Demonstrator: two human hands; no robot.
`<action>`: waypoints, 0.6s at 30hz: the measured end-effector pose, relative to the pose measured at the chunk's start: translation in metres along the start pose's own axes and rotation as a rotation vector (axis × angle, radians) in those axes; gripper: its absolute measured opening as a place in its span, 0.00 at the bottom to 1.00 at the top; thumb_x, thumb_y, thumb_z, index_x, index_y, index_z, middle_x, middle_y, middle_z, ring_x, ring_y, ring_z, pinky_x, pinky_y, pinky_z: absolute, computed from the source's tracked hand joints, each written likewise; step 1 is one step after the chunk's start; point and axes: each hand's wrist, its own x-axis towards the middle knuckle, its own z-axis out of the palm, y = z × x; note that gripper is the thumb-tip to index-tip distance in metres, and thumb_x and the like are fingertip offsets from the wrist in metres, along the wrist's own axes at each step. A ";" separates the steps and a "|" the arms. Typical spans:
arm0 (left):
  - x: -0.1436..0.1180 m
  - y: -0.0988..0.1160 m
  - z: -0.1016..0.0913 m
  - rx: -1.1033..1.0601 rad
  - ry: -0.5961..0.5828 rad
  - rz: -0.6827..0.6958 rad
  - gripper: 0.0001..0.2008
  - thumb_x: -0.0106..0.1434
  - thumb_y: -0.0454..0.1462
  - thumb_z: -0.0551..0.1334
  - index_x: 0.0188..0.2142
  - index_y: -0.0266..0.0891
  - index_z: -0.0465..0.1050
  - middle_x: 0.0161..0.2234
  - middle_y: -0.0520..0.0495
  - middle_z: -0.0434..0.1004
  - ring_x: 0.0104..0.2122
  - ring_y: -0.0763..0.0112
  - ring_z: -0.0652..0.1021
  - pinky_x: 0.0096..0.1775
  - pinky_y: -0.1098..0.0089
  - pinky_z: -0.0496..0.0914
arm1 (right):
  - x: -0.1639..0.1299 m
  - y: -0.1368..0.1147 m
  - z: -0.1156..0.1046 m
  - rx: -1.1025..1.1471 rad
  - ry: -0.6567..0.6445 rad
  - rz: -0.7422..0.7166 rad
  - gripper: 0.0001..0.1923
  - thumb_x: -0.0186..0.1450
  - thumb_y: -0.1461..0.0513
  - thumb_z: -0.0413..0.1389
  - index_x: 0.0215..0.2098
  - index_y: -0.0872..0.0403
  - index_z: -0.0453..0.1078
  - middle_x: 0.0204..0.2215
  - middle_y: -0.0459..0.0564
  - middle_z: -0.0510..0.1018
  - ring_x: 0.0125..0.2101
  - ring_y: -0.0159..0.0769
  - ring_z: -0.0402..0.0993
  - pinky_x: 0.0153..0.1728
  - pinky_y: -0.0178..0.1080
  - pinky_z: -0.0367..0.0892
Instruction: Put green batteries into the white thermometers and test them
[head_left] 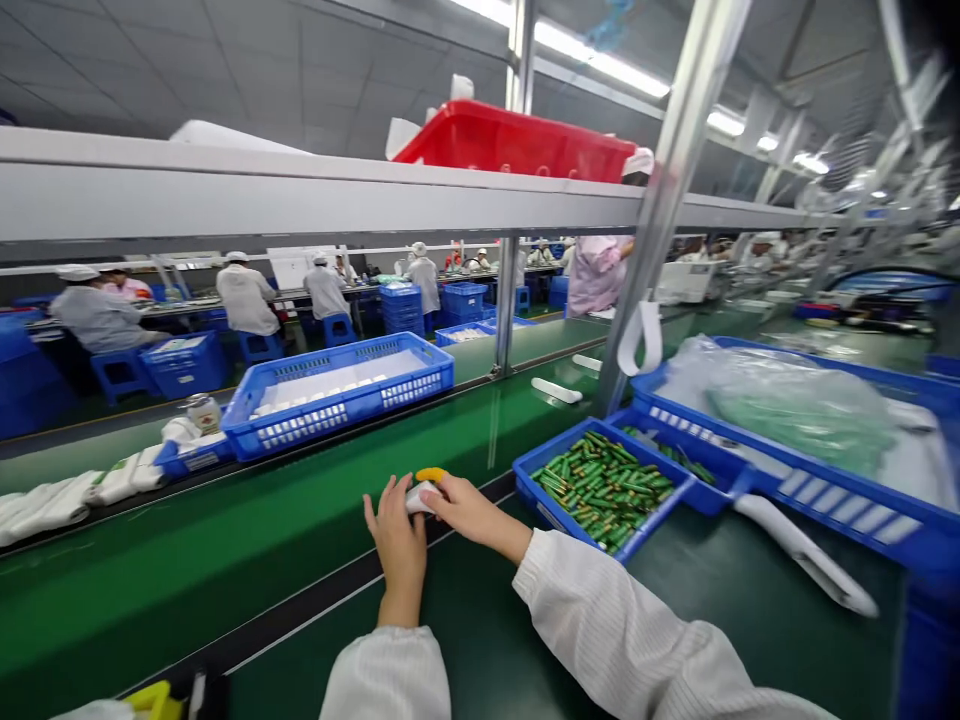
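Observation:
Near the front edge of the green belt, my left hand (399, 540) and my right hand (471, 512) meet at a small white plastic piece (421, 497). Fingers of both hands close on it, hiding much of its shape. Something yellow, perhaps a finger cover (430, 475), shows at the tip of my right index finger. Right of my hands is a blue tray (551, 512) full of small green cylinders (604, 480) with gold-coloured ends. A long white curved plastic shell (806, 555) lies on the dark green bench farther right.
A green conveyor belt (262, 530) carries white pieces (556, 390). Beyond it stands a blue crate (337, 400). A large blue crate (832, 500) with plastic bags is on the right. Overhead, a shelf (300, 200) holds a red bin (517, 140). Several people sit in the background.

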 end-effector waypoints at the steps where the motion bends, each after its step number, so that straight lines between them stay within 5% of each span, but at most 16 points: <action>1: 0.000 0.000 0.000 -0.023 -0.011 -0.008 0.21 0.58 0.30 0.55 0.51 0.39 0.71 0.51 0.42 0.75 0.55 0.54 0.72 0.64 0.46 0.53 | -0.014 0.001 -0.013 -0.050 0.031 0.028 0.13 0.71 0.56 0.50 0.45 0.56 0.70 0.40 0.52 0.76 0.39 0.37 0.75 0.41 0.36 0.70; 4: -0.003 0.003 -0.001 -0.077 0.030 -0.071 0.18 0.62 0.37 0.56 0.51 0.38 0.71 0.50 0.39 0.76 0.47 0.55 0.77 0.51 0.55 0.70 | -0.053 0.027 -0.058 -0.228 0.112 0.198 0.13 0.71 0.63 0.46 0.48 0.59 0.69 0.47 0.62 0.71 0.49 0.48 0.70 0.51 0.46 0.64; 8: -0.007 0.013 -0.006 -0.147 0.152 -0.145 0.23 0.60 0.46 0.60 0.51 0.37 0.72 0.47 0.38 0.77 0.42 0.59 0.77 0.41 0.65 0.72 | -0.081 0.089 -0.097 -0.353 0.043 0.439 0.14 0.67 0.65 0.52 0.49 0.65 0.69 0.45 0.69 0.71 0.49 0.56 0.69 0.49 0.51 0.64; 13: -0.002 0.036 -0.013 -0.174 0.253 -0.279 0.28 0.57 0.50 0.63 0.52 0.37 0.71 0.40 0.40 0.78 0.35 0.60 0.76 0.40 0.62 0.70 | -0.077 0.129 -0.095 -0.285 -0.124 0.305 0.20 0.68 0.62 0.56 0.57 0.57 0.66 0.50 0.59 0.70 0.49 0.42 0.71 0.51 0.39 0.63; 18: 0.018 0.081 -0.036 -0.322 0.246 -0.350 0.23 0.58 0.48 0.60 0.48 0.38 0.65 0.35 0.44 0.76 0.36 0.60 0.79 0.41 0.60 0.73 | -0.069 0.141 -0.087 -0.203 -0.129 0.248 0.12 0.70 0.64 0.53 0.51 0.59 0.69 0.45 0.54 0.74 0.43 0.37 0.73 0.48 0.42 0.66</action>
